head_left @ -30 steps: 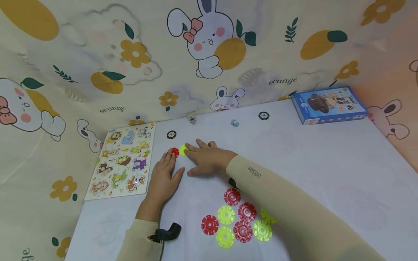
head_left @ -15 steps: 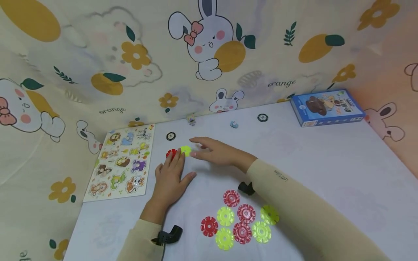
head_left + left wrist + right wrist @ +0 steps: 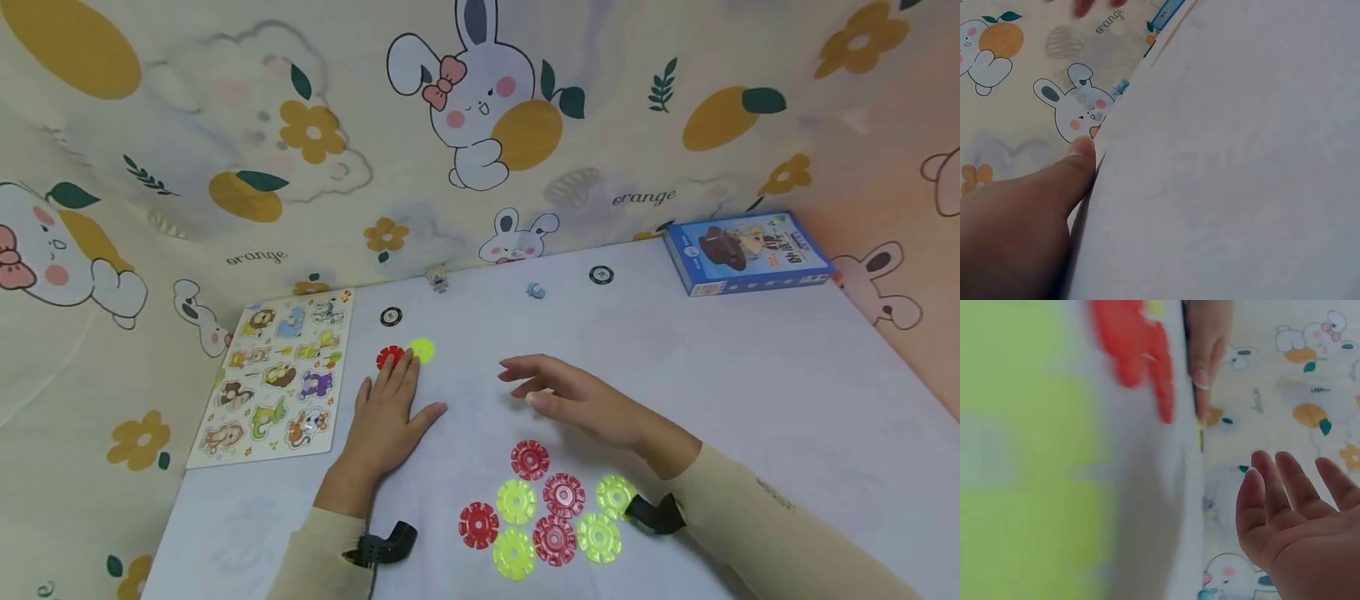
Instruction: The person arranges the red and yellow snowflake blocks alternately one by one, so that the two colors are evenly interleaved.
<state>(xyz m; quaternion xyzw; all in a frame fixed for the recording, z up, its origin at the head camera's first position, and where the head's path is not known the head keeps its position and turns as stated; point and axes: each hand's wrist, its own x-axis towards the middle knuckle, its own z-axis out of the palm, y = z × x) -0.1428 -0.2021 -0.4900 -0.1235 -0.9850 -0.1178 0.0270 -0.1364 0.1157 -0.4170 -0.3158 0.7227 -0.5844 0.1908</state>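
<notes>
My left hand (image 3: 388, 417) lies flat on the white table, its fingertips resting on a red notched plastic disc (image 3: 389, 357) and at the edge of a yellow-green disc (image 3: 422, 351) beside it. In the left wrist view only the thumb side of that hand (image 3: 1029, 219) shows. Above the table hangs my right hand (image 3: 577, 396), fingers loosely bent and holding nothing; the right wrist view has its palm (image 3: 1304, 531) facing the camera. Below it lie several more discs, among them a red disc (image 3: 530, 460) and a yellow-green disc (image 3: 517, 502).
An animal puzzle board (image 3: 273, 379) lies at the left. Along the back are a black round chip (image 3: 391, 317), a second black chip (image 3: 602, 275), a small figurine (image 3: 437, 278), a little blue toy (image 3: 536, 290) and a blue box (image 3: 750, 252).
The right hand has let go of the yellow-green disc and drawn back toward the right and nearer. The left hand stays at the red disc, having shifted its fingers slightly.
</notes>
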